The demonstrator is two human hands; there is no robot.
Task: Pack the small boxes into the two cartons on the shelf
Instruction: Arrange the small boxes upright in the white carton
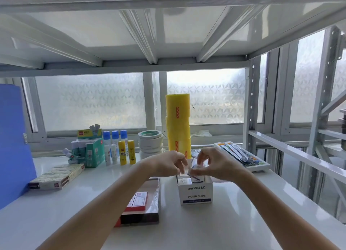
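A white carton marked PAPER CLIPS (196,193) stands open on the white shelf, with small white boxes (184,181) upright inside it. Both my hands hover over its open top. My left hand (169,165) and my right hand (209,164) pinch one small white box (196,167) between their fingertips, just above the carton's back half. To the left lies a flat dark carton (148,210) with red small boxes (139,201) in it; my left forearm crosses over part of it.
A tall stack of yellow tape rolls (178,126) rises right behind the carton. White tape rolls (150,142), glue sticks (122,152), a green glue box (93,152), a flat staple box (58,176), a blue folder (13,141) and a white tray of packets (241,156) line the shelf.
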